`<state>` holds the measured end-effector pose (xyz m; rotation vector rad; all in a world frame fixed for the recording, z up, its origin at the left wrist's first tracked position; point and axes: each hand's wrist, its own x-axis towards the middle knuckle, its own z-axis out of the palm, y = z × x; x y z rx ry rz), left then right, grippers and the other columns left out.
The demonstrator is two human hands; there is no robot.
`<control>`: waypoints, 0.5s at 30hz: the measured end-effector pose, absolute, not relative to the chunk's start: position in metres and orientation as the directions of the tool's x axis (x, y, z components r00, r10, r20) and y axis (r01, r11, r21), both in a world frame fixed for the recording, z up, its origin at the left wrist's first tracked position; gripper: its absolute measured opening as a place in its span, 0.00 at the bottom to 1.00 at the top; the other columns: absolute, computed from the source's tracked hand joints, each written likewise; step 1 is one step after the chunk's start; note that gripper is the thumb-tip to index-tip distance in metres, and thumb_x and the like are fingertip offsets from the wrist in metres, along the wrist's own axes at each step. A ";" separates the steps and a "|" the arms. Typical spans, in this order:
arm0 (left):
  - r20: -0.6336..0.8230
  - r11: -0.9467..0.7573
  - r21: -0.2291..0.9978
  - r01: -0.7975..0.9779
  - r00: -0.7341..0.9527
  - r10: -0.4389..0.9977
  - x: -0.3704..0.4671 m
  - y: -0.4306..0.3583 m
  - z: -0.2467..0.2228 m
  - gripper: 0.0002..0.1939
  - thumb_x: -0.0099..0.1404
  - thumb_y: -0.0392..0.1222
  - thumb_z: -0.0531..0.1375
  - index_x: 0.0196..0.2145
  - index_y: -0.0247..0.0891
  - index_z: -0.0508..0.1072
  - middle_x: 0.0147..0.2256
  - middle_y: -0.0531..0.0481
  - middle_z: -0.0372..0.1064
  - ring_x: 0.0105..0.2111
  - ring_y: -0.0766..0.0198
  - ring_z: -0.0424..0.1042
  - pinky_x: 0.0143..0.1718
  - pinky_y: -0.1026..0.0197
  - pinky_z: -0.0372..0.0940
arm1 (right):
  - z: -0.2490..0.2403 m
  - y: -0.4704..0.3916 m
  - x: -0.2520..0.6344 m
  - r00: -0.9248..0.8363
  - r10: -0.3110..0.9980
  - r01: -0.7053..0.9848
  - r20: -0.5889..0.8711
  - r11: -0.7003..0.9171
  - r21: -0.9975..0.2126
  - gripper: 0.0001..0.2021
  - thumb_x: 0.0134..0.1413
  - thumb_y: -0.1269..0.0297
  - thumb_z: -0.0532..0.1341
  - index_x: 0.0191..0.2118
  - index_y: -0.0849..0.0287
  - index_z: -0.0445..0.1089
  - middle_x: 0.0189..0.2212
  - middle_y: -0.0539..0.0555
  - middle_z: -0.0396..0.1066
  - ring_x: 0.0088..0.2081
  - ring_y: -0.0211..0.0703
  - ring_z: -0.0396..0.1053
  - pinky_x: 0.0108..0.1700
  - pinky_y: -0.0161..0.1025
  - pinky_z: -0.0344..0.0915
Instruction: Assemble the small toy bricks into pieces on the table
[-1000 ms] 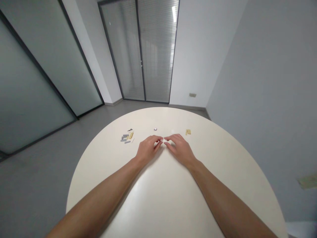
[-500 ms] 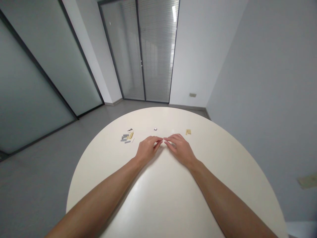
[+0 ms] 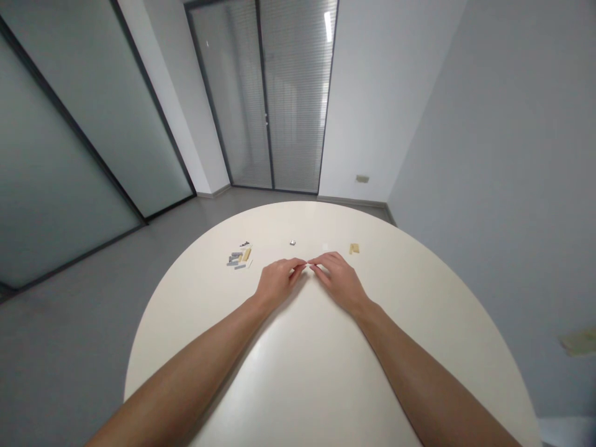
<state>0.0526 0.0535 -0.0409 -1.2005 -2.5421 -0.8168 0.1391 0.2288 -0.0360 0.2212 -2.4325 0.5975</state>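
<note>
My left hand (image 3: 280, 279) and my right hand (image 3: 338, 278) meet fingertip to fingertip over the middle of the white round table (image 3: 298, 385). Thumb and fingers of each are pinched together. Anything between them is too small and too hidden to name. Just beyond the fingers lies a small dark-and-silver piece (image 3: 292, 243). To the left of my left hand is a loose group of grey blocks (image 3: 236, 254), with a tan block (image 3: 247, 254) among them. Flat tan pieces (image 3: 354, 248) rest beyond my right hand, slightly to its right.
Tiny dark bits (image 3: 244, 244) lie behind the grey blocks, and a thin white strip (image 3: 250, 264) beside them. The table's curved far edge (image 3: 298, 202) faces a glass door (image 3: 293, 99) with blinds. Walls stand to the right.
My left hand has dipped very slightly, and the fingertips of both hands are a little closer together. The pieces on the table have stayed in place.
</note>
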 end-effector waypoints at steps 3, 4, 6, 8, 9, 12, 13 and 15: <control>0.411 0.503 0.412 0.760 -0.648 0.642 0.052 0.054 -0.041 0.12 0.72 0.43 0.54 0.47 0.47 0.76 0.43 0.54 0.79 0.40 0.61 0.76 0.42 0.61 0.67 | -0.036 0.229 0.139 -0.798 -0.005 -0.288 0.602 0.881 -0.374 0.09 0.66 0.65 0.58 0.46 0.53 0.75 0.40 0.53 0.77 0.47 0.46 0.70 0.50 0.44 0.69; 0.412 0.502 0.416 0.758 -0.649 0.639 0.052 0.054 -0.041 0.12 0.72 0.42 0.54 0.47 0.47 0.76 0.44 0.54 0.79 0.41 0.61 0.76 0.43 0.60 0.68 | -0.036 0.229 0.139 -0.800 0.003 -0.284 0.600 0.879 -0.383 0.09 0.66 0.65 0.58 0.46 0.53 0.75 0.41 0.53 0.77 0.47 0.46 0.70 0.50 0.44 0.69; 0.409 0.504 0.422 0.753 -0.655 0.635 0.052 0.054 -0.041 0.13 0.72 0.41 0.54 0.47 0.47 0.76 0.44 0.54 0.79 0.42 0.60 0.76 0.44 0.60 0.68 | -0.036 0.228 0.140 -0.803 0.025 -0.273 0.596 0.872 -0.406 0.08 0.66 0.64 0.58 0.46 0.54 0.74 0.41 0.53 0.77 0.47 0.46 0.70 0.50 0.44 0.69; 0.404 0.508 0.427 0.748 -0.661 0.632 0.052 0.054 -0.041 0.13 0.72 0.41 0.54 0.48 0.47 0.76 0.44 0.54 0.79 0.43 0.61 0.76 0.44 0.60 0.68 | -0.036 0.228 0.140 -0.805 0.045 -0.266 0.591 0.864 -0.428 0.08 0.66 0.64 0.58 0.46 0.55 0.73 0.42 0.54 0.76 0.48 0.45 0.71 0.51 0.44 0.69; 0.403 0.509 0.429 0.747 -0.662 0.632 0.053 0.054 -0.041 0.13 0.72 0.41 0.54 0.48 0.47 0.76 0.44 0.54 0.79 0.43 0.61 0.76 0.44 0.60 0.68 | -0.036 0.228 0.140 -0.807 0.050 -0.264 0.589 0.861 -0.434 0.08 0.66 0.64 0.58 0.46 0.55 0.73 0.42 0.54 0.76 0.48 0.45 0.71 0.51 0.44 0.69; 0.406 0.507 0.430 0.747 -0.661 0.630 0.053 0.054 -0.040 0.12 0.72 0.41 0.54 0.47 0.47 0.76 0.44 0.54 0.78 0.42 0.62 0.76 0.44 0.61 0.68 | -0.036 0.228 0.141 -0.811 0.047 -0.266 0.584 0.858 -0.439 0.08 0.66 0.65 0.57 0.45 0.55 0.72 0.41 0.54 0.76 0.48 0.45 0.70 0.51 0.44 0.68; 0.407 0.507 0.430 0.747 -0.661 0.630 0.054 0.054 -0.040 0.12 0.72 0.41 0.54 0.47 0.47 0.76 0.44 0.54 0.78 0.42 0.62 0.76 0.44 0.61 0.68 | -0.036 0.228 0.141 -0.811 0.044 -0.269 0.583 0.858 -0.438 0.08 0.66 0.65 0.57 0.45 0.55 0.72 0.41 0.54 0.76 0.48 0.45 0.70 0.51 0.44 0.68; 0.405 0.510 0.428 0.746 -0.663 0.629 0.054 0.054 -0.039 0.12 0.71 0.41 0.54 0.47 0.47 0.76 0.44 0.54 0.78 0.42 0.61 0.76 0.43 0.61 0.68 | -0.035 0.228 0.141 -0.812 0.037 -0.273 0.583 0.858 -0.435 0.08 0.66 0.65 0.56 0.45 0.54 0.72 0.42 0.54 0.76 0.48 0.46 0.70 0.51 0.44 0.68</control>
